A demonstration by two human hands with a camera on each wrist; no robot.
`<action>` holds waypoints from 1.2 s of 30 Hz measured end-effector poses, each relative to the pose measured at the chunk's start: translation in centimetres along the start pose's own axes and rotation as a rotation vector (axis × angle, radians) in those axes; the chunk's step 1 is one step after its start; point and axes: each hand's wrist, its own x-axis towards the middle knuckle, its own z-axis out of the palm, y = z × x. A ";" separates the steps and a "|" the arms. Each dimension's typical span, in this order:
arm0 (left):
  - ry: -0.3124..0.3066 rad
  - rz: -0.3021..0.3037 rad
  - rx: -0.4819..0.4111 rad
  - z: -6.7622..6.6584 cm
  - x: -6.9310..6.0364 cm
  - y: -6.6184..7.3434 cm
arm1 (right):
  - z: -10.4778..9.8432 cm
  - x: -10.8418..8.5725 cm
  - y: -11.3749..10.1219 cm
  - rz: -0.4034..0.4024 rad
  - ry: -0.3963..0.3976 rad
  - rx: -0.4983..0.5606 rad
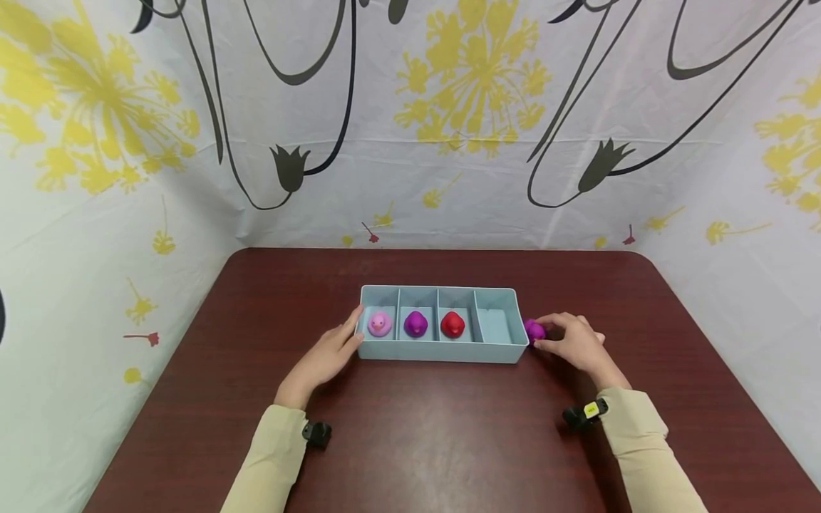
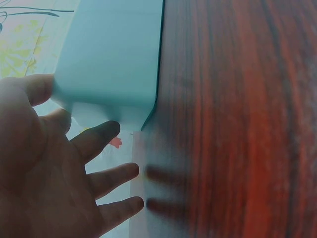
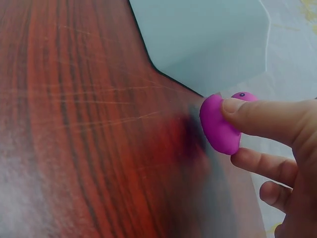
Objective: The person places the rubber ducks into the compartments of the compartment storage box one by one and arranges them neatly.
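A pale blue box (image 1: 442,351) with a row of compartments sits on the table. From the left, its compartments hold a pink rubber duck (image 1: 379,324), a purple rubber duck (image 1: 415,324) and a red rubber duck (image 1: 452,325); the rightmost one has nothing in it. Another purple rubber duck (image 3: 218,126) is pinched between the thumb and fingers of my right hand (image 1: 577,343), just beside the box's right end. My left hand (image 1: 326,354) rests against the box's left end with its fingers spread, as the left wrist view (image 2: 54,158) shows.
The dark reddish-brown table (image 1: 442,434) reaches back to a white cloth (image 1: 398,214) printed with yellow flowers and dark stems. The cloth also hangs at both sides. A small black device (image 1: 316,434) is strapped to each wrist.
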 end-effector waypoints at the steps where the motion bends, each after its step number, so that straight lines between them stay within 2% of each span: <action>1: 0.001 0.003 -0.001 0.0 0.0 0.0 | -0.1 0.0 0.0 -0.001 0.004 -0.002; 14: 0.006 -0.001 -0.005 0.1 0.0 -0.2 | -1.2 0.2 -0.9 -0.025 0.057 -0.013; 20: 0.000 -0.003 -0.020 0.0 -0.1 0.0 | -1.9 0.5 -1.1 -0.030 0.054 -0.029; 36: -0.003 -0.010 -0.024 -0.1 -0.1 -0.1 | -4.0 1.3 -3.4 -0.077 0.081 -0.039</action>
